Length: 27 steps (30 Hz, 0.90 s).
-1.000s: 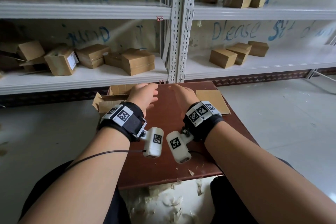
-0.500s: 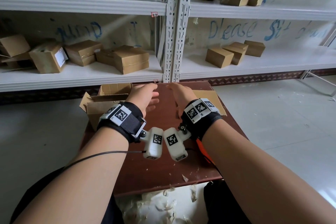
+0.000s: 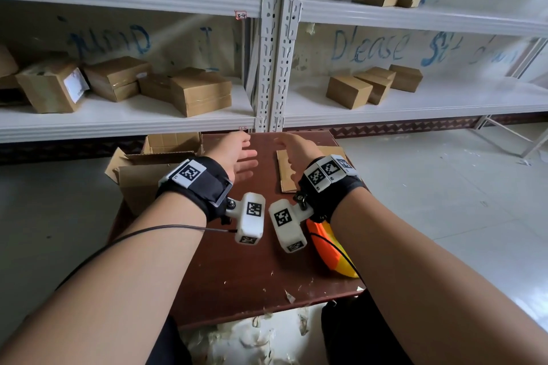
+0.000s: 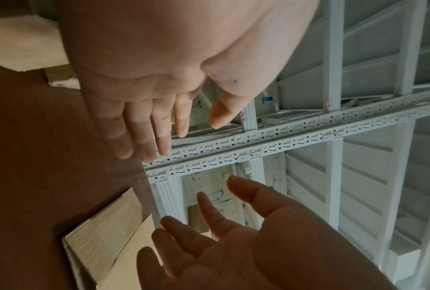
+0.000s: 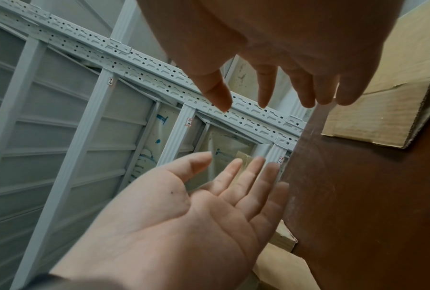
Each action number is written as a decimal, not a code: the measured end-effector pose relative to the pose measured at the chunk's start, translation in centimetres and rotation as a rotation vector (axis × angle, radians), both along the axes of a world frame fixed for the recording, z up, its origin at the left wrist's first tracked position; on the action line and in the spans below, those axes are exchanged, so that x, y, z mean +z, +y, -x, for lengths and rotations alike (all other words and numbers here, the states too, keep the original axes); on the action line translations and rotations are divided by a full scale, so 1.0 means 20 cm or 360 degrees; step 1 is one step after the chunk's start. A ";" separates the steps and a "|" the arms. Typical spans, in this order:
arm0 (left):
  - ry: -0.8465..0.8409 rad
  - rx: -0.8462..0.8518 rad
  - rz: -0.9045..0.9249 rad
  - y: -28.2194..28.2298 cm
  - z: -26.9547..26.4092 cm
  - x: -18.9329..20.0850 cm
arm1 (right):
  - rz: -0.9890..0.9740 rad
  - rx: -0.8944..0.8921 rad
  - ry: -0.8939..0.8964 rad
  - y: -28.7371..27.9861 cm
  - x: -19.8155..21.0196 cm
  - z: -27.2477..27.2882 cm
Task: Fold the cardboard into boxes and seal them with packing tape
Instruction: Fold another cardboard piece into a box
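Both hands hover over the far half of the brown table (image 3: 237,270), palms facing each other and a gap between them. My left hand (image 3: 238,154) is open with straight fingers and holds nothing; the left wrist view shows it (image 4: 191,125) the same way. My right hand (image 3: 296,148) is also open and holds nothing, its fingers (image 5: 266,92) loosely spread. A flat cardboard blank (image 3: 286,170) lies on the table just under and beside the right hand. An open cardboard box (image 3: 142,178) stands at the table's left edge, next to the left wrist.
An orange and yellow object (image 3: 329,249) lies on the table under my right forearm. White metal shelving (image 3: 275,68) stands just beyond the table, with several finished boxes (image 3: 201,95) on it. Paper scraps litter the table's near edge (image 3: 289,295) and the floor below.
The two hands have drawn slightly apart, uncovering more of the flat cardboard blank. The orange and yellow object has come into view under the right forearm. Both hands stay open.
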<state>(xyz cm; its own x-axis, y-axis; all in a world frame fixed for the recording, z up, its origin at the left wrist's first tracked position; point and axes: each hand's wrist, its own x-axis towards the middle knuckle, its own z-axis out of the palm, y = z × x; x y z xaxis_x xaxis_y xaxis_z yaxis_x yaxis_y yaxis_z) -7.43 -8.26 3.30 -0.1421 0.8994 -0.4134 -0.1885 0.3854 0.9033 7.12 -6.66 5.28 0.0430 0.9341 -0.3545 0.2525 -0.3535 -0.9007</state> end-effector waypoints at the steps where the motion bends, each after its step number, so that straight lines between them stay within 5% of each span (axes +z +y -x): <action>1: -0.0027 0.0004 0.0023 0.01 -0.01 -0.01 | -0.0012 0.0031 0.0022 0.01 -0.01 -0.02; 14: -0.0244 0.0013 0.0315 0.20 -0.10 -0.21 | 0.0105 0.0117 0.0090 0.25 -0.16 -0.21; 27: -0.0674 0.0114 0.0396 0.32 -0.04 -0.46 | -0.0014 -0.0263 0.0044 0.52 -0.29 -0.42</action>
<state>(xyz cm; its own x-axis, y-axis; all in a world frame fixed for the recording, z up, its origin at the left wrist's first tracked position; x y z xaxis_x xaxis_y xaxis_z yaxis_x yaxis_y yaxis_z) -6.59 -1.85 -5.83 0.0272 0.7601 -0.6492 -0.5530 0.5525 0.6237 15.50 3.78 -0.61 0.1863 0.9182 -0.3495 0.1667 -0.3801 -0.9098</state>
